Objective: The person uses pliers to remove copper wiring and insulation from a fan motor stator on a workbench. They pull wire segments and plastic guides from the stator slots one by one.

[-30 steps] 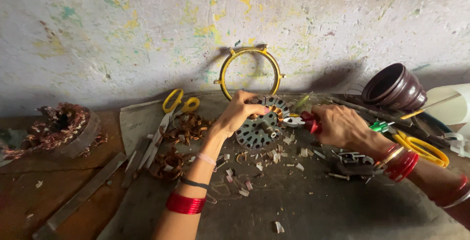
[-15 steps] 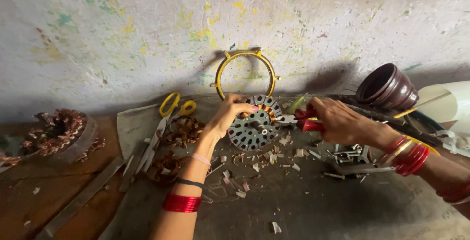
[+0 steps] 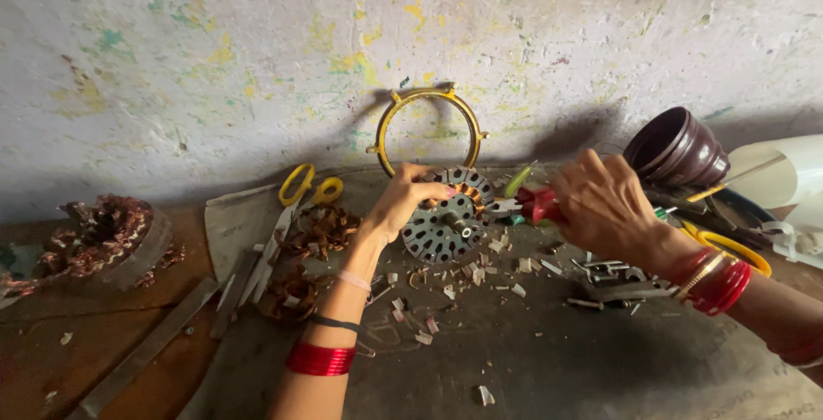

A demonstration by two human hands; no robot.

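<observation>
Both hands have drawn closer across the frames, meeting over the round slotted motor stator (image 3: 446,223) tilted on the dark bench (image 3: 531,360). Left hand (image 3: 403,201) grips its rim, steadying it; right hand (image 3: 604,206) clasps a red-handled tool (image 3: 536,204) against its edge. Behind, a yellow ring (image 3: 429,129) leans on the wall

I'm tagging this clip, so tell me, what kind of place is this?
Probably a small motor-repair workshop. The left hand steadies a slotted round stator core, the right hand works a red-handled tool at it, and stripped copper wire coils and paper scraps litter the bench.
</observation>
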